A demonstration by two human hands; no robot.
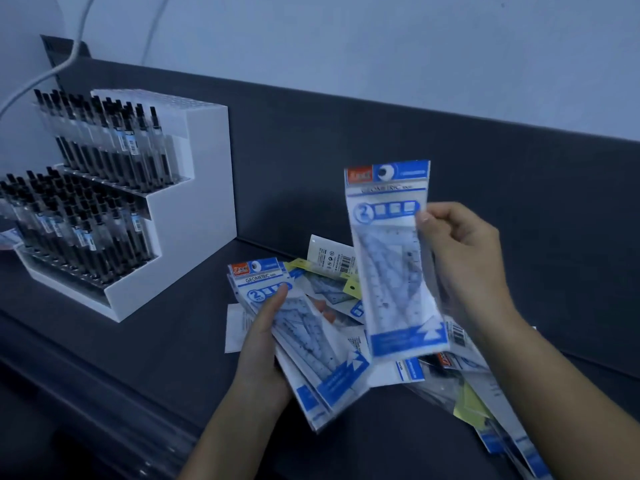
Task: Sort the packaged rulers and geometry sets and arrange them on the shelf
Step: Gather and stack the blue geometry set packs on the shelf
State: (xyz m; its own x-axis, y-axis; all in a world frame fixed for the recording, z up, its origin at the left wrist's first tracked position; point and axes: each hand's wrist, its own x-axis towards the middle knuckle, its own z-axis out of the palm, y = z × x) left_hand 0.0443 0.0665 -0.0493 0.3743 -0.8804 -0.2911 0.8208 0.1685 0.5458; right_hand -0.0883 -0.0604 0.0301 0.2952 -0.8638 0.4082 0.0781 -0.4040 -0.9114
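Observation:
My right hand (460,251) pinches one blue-and-white geometry set packet (391,258) by its right edge and holds it upright above the shelf. My left hand (263,344) grips a fanned stack of the same blue-and-white geometry set packets (311,351), thumb on the top one. Under and behind both hands a loose pile of packets (467,393) lies on the dark shelf (166,341), some with yellow cards, some lying back side up.
A white stepped display stand (194,220) full of black pens stands at the left of the shelf. A dark back panel (485,174) runs behind the shelf. White cables (65,60) hang on the wall at the upper left. The shelf's front edge runs below my left forearm.

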